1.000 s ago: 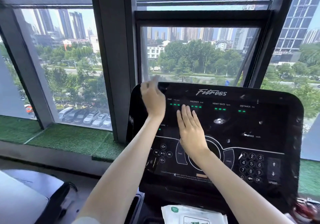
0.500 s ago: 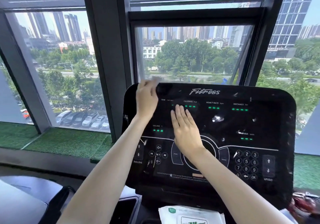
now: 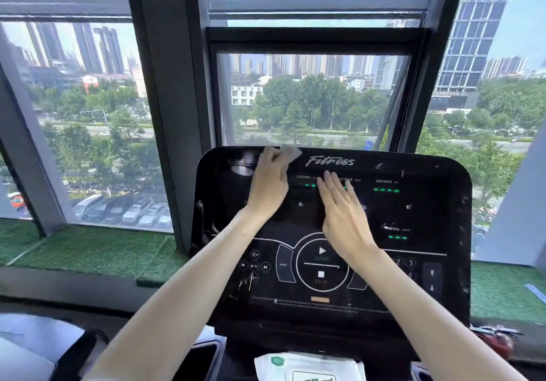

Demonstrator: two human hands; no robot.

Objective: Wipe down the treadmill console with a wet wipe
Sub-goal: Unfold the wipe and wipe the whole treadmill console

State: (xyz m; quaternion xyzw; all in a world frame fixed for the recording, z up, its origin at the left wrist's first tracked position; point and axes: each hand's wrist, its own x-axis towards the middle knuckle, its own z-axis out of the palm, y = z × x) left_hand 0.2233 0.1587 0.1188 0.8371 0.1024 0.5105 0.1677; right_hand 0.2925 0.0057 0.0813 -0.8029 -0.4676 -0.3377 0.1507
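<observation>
We see the console [image 3: 428,209] as glossy black plastic, smooth w/ smears. Wipe [image 3: 291,151] at its top edge: thin pale cloth, blurred. Turf [image 3: 88,250], lower left: rough synthetic. Pack [image 3: 307,366], bottom centre: shiny white film. Window frame [image 3: 165,115]: matt, dark.

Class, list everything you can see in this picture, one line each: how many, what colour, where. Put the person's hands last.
treadmill console: one, black, centre, in front of the window.
wet wipe: one, whitish, at the console's top edge, under the left hand.
wipe packet: one, white with a green label, below the console.
artificial grass: two stretches, green, along the sills left and right.
red item: one, blurred, lower right.
left hand: one, on the wet wipe, fingers blurred.
right hand: one, flat on the console's display.
</observation>
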